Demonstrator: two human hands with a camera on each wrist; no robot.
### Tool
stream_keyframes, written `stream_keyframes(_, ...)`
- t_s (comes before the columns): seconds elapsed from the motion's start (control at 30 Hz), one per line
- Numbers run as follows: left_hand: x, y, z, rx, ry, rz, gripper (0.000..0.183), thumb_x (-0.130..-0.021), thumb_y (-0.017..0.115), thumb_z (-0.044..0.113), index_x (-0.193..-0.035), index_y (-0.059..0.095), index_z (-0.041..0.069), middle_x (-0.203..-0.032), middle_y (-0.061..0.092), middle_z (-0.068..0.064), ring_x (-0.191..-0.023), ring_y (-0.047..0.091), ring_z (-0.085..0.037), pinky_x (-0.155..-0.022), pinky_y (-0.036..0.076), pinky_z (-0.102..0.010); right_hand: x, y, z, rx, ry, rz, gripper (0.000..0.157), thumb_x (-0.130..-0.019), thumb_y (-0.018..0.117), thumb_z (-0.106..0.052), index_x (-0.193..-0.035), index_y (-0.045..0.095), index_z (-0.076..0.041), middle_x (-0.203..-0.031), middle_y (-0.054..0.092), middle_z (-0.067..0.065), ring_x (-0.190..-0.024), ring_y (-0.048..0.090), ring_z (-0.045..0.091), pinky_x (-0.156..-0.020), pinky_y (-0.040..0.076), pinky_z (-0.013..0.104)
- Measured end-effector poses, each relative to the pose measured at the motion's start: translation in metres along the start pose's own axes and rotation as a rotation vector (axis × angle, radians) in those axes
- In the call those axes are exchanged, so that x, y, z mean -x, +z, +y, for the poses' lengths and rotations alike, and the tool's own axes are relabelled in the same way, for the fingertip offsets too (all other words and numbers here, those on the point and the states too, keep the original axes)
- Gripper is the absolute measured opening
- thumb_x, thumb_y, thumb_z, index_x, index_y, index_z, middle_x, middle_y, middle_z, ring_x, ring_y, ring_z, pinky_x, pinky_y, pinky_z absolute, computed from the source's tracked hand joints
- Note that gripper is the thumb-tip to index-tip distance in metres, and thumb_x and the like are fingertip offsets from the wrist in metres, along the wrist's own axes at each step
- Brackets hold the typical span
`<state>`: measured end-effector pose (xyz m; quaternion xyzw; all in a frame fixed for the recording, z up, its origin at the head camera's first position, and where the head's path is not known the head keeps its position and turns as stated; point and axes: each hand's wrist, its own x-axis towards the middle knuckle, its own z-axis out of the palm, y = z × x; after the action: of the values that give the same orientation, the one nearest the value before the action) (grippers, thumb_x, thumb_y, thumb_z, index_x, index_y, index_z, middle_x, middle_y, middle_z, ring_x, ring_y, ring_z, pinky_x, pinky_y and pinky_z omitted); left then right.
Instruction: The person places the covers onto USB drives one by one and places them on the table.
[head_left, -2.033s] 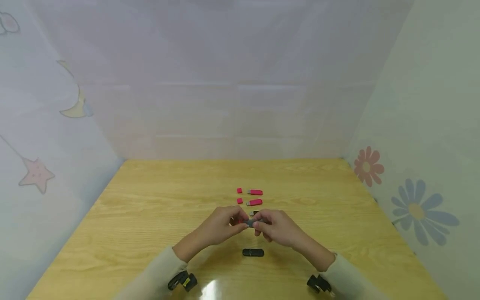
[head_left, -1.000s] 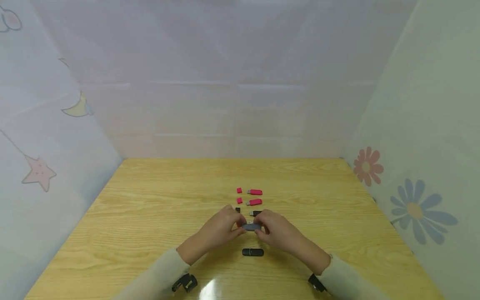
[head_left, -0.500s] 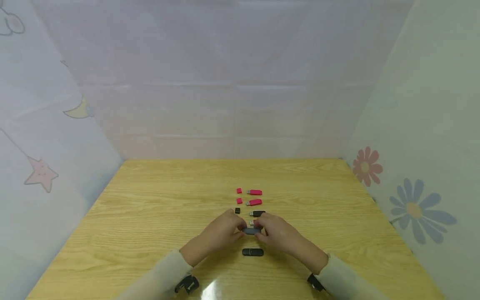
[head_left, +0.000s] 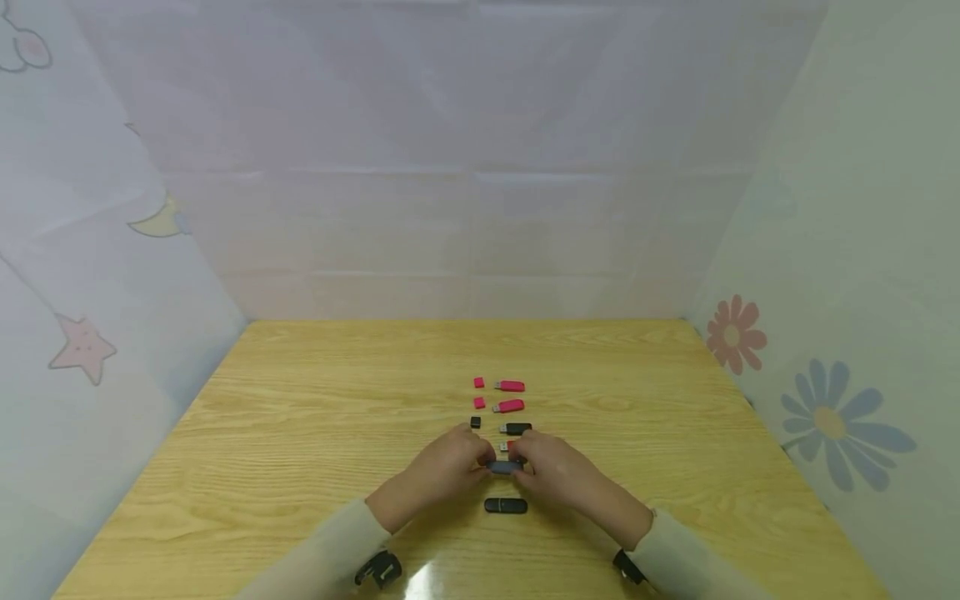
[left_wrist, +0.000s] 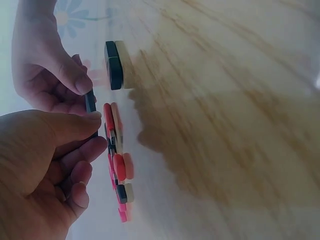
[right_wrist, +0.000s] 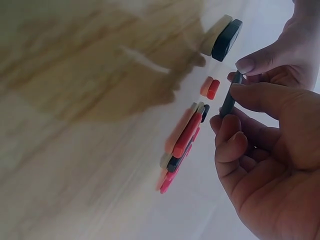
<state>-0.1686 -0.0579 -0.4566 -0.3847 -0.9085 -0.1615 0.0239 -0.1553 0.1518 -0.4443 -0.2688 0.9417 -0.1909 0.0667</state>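
Observation:
A slim grey-blue USB stick (head_left: 504, 467) is level between both hands, above the table in the wrist views. My left hand (head_left: 450, 462) pinches its left end between thumb and finger. The other end is pinched by my right hand (head_left: 558, 468). Nearer to me lies a capped black USB stick (head_left: 506, 506). Just beyond my hands is an uncapped red USB stick (head_left: 506, 447), partly covered by the right hand. Its red cap (right_wrist: 213, 90) shows in the right wrist view and is hidden behind my left hand in the head view.
Farther back lie an uncapped black USB stick (head_left: 517, 428) and a black cap (head_left: 476, 422). Beyond them are two pink USB sticks (head_left: 508, 406) with pink caps (head_left: 479, 403) to their left. Patterned walls surround the wooden table (head_left: 315, 400).
Both hands have come toward me with the grey-blue stick between them. The black cap, black stick and part of the red stick have come into view behind them.

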Motion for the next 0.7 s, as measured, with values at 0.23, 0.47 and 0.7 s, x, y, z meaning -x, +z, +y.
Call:
stream_keyframes(0.23, -0.0017, 0.0034, -0.0008, -0.02, -0.013, -0.014, 0.009, -0.088, 0.08, 0.019, -0.094, 0.076, 0.013, -0.088, 0.073, 0.005, -0.079, 0.052, -0.007, -0.072, 0.047, -0.019, -0.0017, 0.0002, -0.0009, 0.028, 0.025, -0.036, 0.007, -0.092, 0.075, -0.019, -0.094, 0.069, -0.015, -0.085, 0.055, -0.007, -0.072, 0.049, 0.008, -0.062, 0.042, 0.025)
stream_keyframes(0.47, -0.0015, 0.0061, 0.0002, -0.049, -0.005, -0.017, 0.008, -0.087, 0.08, 0.018, -0.091, 0.076, 0.013, -0.085, 0.072, 0.006, -0.079, 0.054, -0.008, -0.075, 0.046, -0.022, -0.0015, 0.0018, -0.0024, 0.067, 0.002, -0.034, 0.008, -0.091, 0.076, -0.018, -0.093, 0.07, -0.014, -0.087, 0.057, -0.006, -0.072, 0.048, 0.008, -0.064, 0.044, 0.026)
stream_keyframes(0.7, -0.003, 0.006, 0.0003, -0.071, 0.002, -0.01, 0.006, -0.089, 0.077, 0.017, -0.09, 0.077, 0.012, -0.084, 0.072, 0.005, -0.076, 0.053, -0.009, -0.072, 0.046, -0.022, -0.0025, 0.0015, 0.0002, 0.061, 0.003, -0.034, 0.007, -0.092, 0.075, -0.018, -0.093, 0.07, -0.014, -0.085, 0.056, -0.007, -0.071, 0.049, 0.008, -0.063, 0.044, 0.025)
